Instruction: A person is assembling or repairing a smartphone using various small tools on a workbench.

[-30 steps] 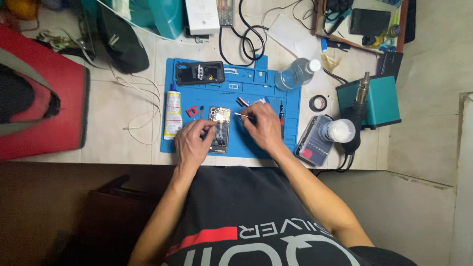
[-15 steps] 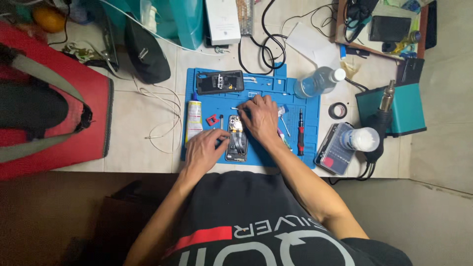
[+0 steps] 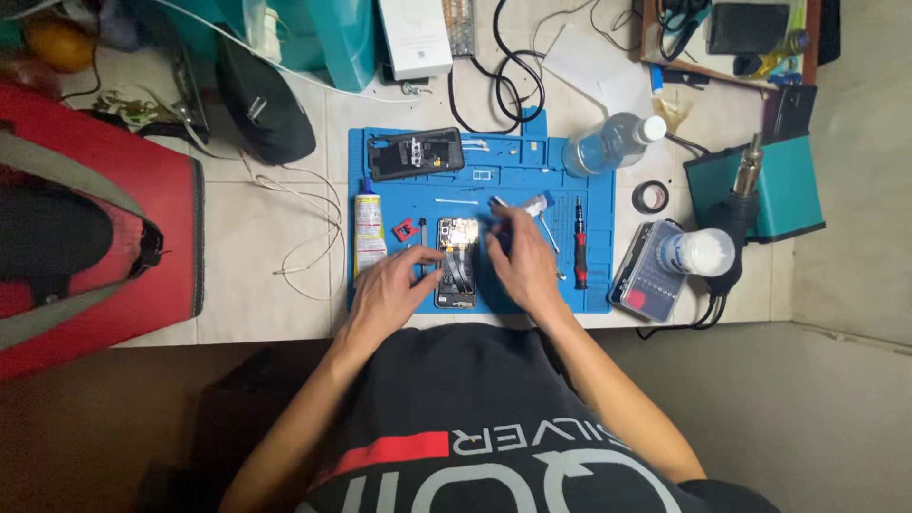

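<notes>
On the blue mat (image 3: pixel 518 161), the left hand (image 3: pixel 394 290) lies loosely open with its fingertips steadying one opened phone (image 3: pixel 457 262) at its left edge; the right hand (image 3: pixel 518 261) is curled beside the phone's right edge, its grip not discernible. Counted on the mat: two phones, the second (image 3: pixel 415 153) at the top; one glue tube (image 3: pixel 368 226); one screwdriver (image 3: pixel 579 249); one bottle (image 3: pixel 613 142) at the mat's corner.

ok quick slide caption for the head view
Both hands, left hand and right hand, work on an opened phone on a blue repair mat.
</notes>
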